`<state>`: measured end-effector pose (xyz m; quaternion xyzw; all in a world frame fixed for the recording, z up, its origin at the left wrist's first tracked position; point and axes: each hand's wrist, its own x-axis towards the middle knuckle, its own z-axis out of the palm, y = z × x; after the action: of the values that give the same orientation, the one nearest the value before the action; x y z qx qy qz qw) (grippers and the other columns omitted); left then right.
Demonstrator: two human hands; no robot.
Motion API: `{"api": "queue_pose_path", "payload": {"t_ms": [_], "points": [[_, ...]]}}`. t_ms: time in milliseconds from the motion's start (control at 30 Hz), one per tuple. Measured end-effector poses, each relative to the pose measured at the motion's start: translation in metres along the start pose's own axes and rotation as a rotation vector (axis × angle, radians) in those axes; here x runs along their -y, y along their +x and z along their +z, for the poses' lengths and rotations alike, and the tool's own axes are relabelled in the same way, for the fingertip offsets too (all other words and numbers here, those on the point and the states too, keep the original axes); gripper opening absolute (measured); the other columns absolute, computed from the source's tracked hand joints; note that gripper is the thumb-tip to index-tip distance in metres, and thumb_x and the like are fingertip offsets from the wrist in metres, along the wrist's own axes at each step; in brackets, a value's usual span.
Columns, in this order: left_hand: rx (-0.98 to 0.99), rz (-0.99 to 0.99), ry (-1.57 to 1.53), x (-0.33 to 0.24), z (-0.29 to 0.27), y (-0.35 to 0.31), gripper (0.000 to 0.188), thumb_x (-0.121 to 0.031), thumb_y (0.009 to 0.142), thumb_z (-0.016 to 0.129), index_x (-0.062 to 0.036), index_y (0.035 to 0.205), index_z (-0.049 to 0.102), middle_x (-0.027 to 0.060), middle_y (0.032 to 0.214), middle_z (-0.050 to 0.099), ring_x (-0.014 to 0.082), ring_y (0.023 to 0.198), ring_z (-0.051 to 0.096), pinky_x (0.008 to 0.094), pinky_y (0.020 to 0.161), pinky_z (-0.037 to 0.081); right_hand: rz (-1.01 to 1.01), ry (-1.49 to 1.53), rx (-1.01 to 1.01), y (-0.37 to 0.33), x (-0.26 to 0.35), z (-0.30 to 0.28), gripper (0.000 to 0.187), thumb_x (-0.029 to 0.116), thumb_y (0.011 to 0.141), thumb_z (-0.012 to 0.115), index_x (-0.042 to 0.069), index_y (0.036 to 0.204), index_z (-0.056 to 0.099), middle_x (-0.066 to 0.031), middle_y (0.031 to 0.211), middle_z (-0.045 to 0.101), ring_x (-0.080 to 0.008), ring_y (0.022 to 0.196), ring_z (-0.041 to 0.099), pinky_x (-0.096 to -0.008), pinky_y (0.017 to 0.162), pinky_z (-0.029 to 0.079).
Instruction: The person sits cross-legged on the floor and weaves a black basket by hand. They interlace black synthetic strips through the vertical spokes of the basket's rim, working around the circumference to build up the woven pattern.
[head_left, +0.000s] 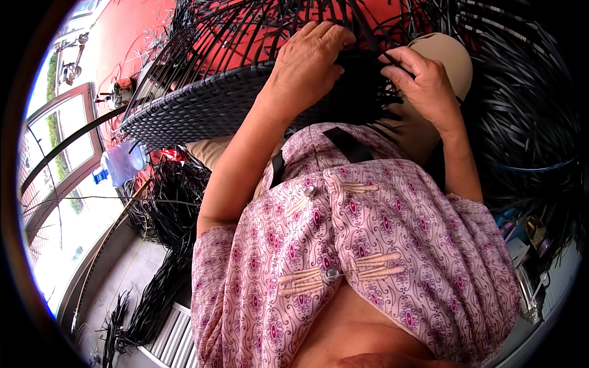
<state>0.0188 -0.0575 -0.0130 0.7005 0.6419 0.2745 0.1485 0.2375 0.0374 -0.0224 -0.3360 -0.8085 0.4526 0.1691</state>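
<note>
A dark woven rattan panel (pixel 202 110) lies across my lap, with many loose black strips (pixel 245 30) fanning up from its far edge. My left hand (pixel 307 58) presses down on the panel's weave, fingers curled over the strips at the working edge. My right hand (pixel 420 80) is beside it to the right, fingers pinched on a black strip (pixel 383 58) at the same edge. My pink patterned top (pixel 356 245) fills the lower middle of the view.
A clear plastic water bottle with a blue cap (pixel 119 162) lies on the floor at left. Bundles of black strips (pixel 162 208) are heaped left and at right (pixel 521 110). A window frame (pixel 61 135) is far left; small items sit at lower right (pixel 527 245).
</note>
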Motion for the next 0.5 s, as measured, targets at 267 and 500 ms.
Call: {"api": "queue_pose_path", "payload": {"t_ms": [267, 500], "points": [[0.097, 0.042, -0.145, 0.012, 0.001, 0.009, 0.040, 0.005, 0.068, 0.072, -0.0065, 0.104, 0.060, 0.0090, 0.093, 0.057, 0.0280, 0.089, 0.061, 0.0386, 0.082, 0.052, -0.124, -0.139, -0.024, -0.001, 0.000, 0.000, 0.018, 0.013, 0.088, 0.072, 0.005, 0.103, 0.067, -0.0078, 0.097, 0.076, -0.0251, 0.083, 0.074, -0.0341, 0.072, 0.057], [0.015, 0.120, -0.094, 0.013, 0.009, 0.003, 0.040, 0.005, 0.072, 0.069, -0.0074, 0.109, 0.062, 0.0080, 0.085, 0.060, 0.0283, 0.085, 0.062, 0.0388, 0.076, 0.052, -0.298, -0.324, -0.063, -0.012, -0.007, 0.011, 0.020, 0.016, 0.088, 0.074, 0.009, 0.103, 0.063, -0.0028, 0.088, 0.075, -0.0243, 0.071, 0.072, -0.0354, 0.060, 0.055]]}}
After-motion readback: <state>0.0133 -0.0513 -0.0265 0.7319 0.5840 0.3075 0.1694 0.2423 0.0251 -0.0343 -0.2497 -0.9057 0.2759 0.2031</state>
